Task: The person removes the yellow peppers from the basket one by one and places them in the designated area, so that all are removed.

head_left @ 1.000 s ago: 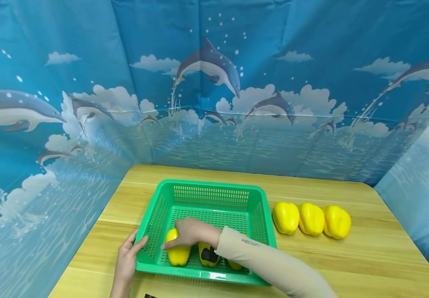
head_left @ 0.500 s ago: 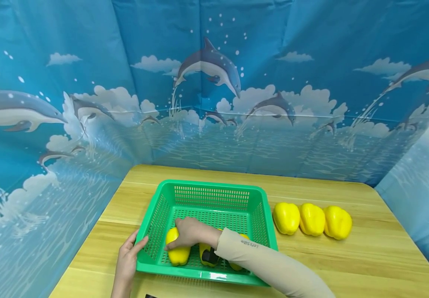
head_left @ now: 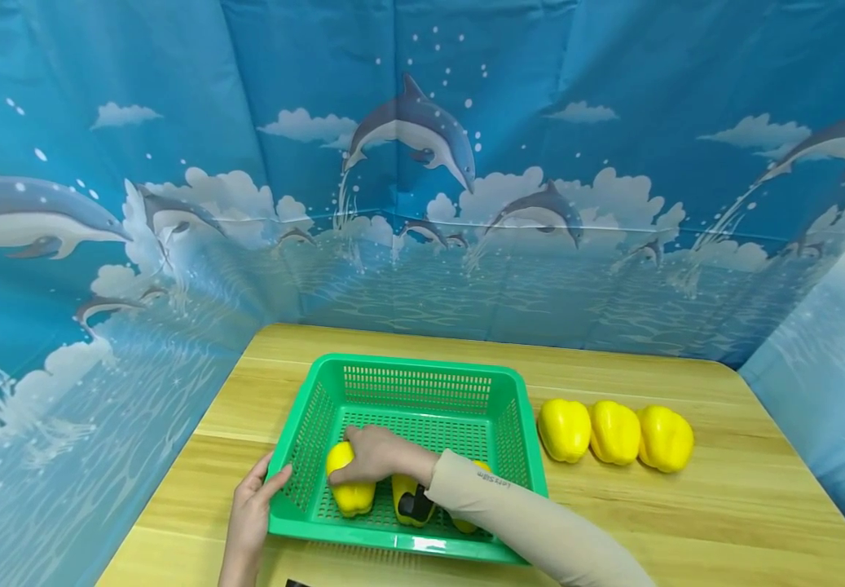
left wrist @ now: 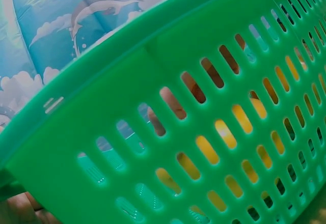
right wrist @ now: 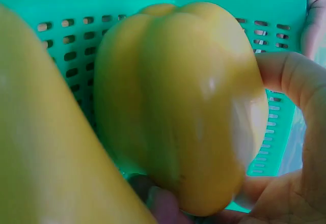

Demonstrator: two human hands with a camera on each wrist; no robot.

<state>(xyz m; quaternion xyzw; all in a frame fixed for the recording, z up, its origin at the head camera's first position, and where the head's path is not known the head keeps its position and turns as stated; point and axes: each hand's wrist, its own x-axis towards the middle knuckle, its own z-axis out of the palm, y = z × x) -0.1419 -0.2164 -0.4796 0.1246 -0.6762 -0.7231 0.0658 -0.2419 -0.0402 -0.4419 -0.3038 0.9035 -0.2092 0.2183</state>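
Note:
A green plastic basket (head_left: pixel 422 361) stands on the wooden table. My left hand (head_left: pixel 248 509) grips its left rim, thumb over the inner side; fingers (left wrist: pixel 23 211) show below the rim in the left wrist view. Inside, my right hand (head_left: pixel 376 453) holds the leftmost yellow bell pepper (head_left: pixel 352 496), with thumb and fingers around its sides. That bell pepper (right wrist: pixel 183 96) fills the middle of the right wrist view. Beside it lie a second yellow pepper (head_left: pixel 402 487), partly covered by a black piece at the wrist, and a third (head_left: pixel 464 524), mostly hidden under the right sleeve.
Three more yellow bell peppers (head_left: pixel 615 433) lie in a row on the table (head_left: pixel 730 505), right of the basket. A blue curtain (head_left: pixel 422 277) printed with dolphins hangs behind and at the sides. A small black object (head_left: pixel 295 583) pokes in at the bottom edge.
My right hand and the leftmost bell pepper have shifted slightly up in the head view. The left hand and the basket have stayed in place.

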